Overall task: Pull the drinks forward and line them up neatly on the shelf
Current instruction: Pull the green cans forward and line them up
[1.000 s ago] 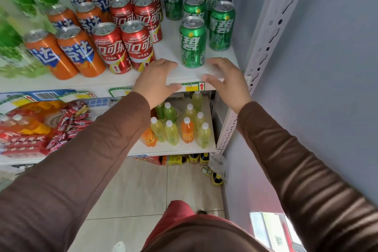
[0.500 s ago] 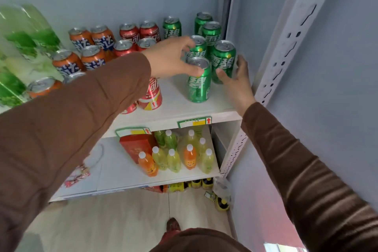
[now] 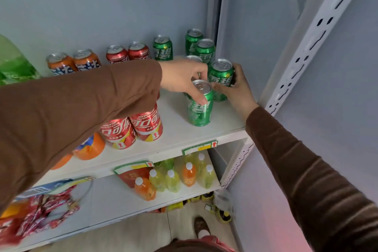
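Hands [image 3: 184,80] now round green cans [image 3: 200,106].

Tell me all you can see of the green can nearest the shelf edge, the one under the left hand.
The front green can stands upright on the white shelf, set back from its front lip and right of the red cans. It looks like metal, with a silver top and pull tab and white lettering on green. The left hand reaches over it, thumb lying down its upper side, fingers behind the rim. Close behind to the right stands a second green can, gripped by the right hand.
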A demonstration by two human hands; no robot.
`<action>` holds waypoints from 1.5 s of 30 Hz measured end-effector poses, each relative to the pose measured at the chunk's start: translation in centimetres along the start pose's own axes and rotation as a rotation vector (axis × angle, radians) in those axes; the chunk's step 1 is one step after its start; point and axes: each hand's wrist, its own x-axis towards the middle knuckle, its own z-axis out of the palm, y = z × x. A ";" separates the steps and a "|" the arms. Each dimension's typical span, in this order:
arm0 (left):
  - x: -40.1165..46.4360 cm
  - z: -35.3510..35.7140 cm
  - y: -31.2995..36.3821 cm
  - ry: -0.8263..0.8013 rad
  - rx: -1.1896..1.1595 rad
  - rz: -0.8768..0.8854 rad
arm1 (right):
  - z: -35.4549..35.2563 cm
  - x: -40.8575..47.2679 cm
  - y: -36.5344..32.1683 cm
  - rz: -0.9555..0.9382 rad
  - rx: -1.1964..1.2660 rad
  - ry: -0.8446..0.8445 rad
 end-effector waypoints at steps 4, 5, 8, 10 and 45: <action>0.3 -1.9 -0.9 -0.041 -0.178 -0.042 | 0.1 0.1 -1.4 0.015 0.167 -0.033; 0.3 -2.5 -1.1 -0.045 -0.235 -0.062 | 0.1 0.2 -1.9 0.031 0.208 -0.046; 0.3 -3.6 -2.1 -0.062 -0.398 -0.108 | 0.2 0.1 -2.8 0.098 0.302 -0.098; 0.2 -4.0 -2.5 -0.073 -0.455 -0.128 | 0.3 0.0 -3.0 0.141 0.337 -0.141; -4.3 -0.9 0.6 0.041 0.254 -0.244 | -1.3 -4.9 -1.6 -0.006 0.143 -0.392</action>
